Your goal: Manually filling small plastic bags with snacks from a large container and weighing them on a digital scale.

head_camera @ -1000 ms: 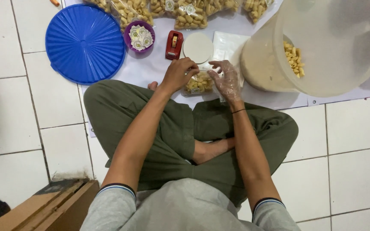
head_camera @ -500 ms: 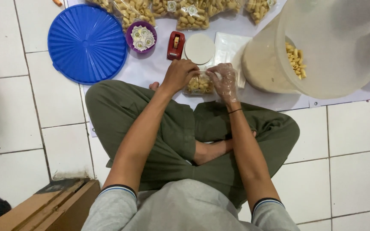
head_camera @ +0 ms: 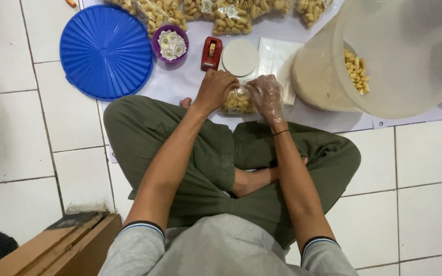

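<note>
Left hand: the left hand (head_camera: 216, 89) is bare, the arm reaches forward over the crossed legs, and the fingers are closed on the left side of a small snack bag (head_camera: 238, 100).
Right hand: the right hand (head_camera: 267, 94) wears a thin clear plastic glove and is closed on the right side of the same bag; a dark band sits on the wrist.
Snack bag: it is a clear bag filled with pale yellow snack pieces, held between both hands just above the white sheet (head_camera: 190, 84) on the floor, in front of the knees.
Edges: the white sheet ends just beside the left knee; past it is bare tiled floor (head_camera: 16, 133). A cardboard box (head_camera: 62, 250) stands at the person's left side, well apart from the hands.
Open room: between the hands and the red tape dispenser (head_camera: 211, 53) there is a small free strip of sheet. On the right the big clear tub (head_camera: 405, 56) stands near the gloved hand.
Count: one blue round lid (head_camera: 106, 51), one purple bowl (head_camera: 170, 44) with small labels, one red tape dispenser, one white round disc (head_camera: 240, 58), one stack of empty clear bags (head_camera: 278, 61), one tub with a few snack pieces inside.
Filled bags: a row of filled bags (head_camera: 221, 13) lies along the far edge; the top of the view cuts them, so I cannot count them exactly.
</note>
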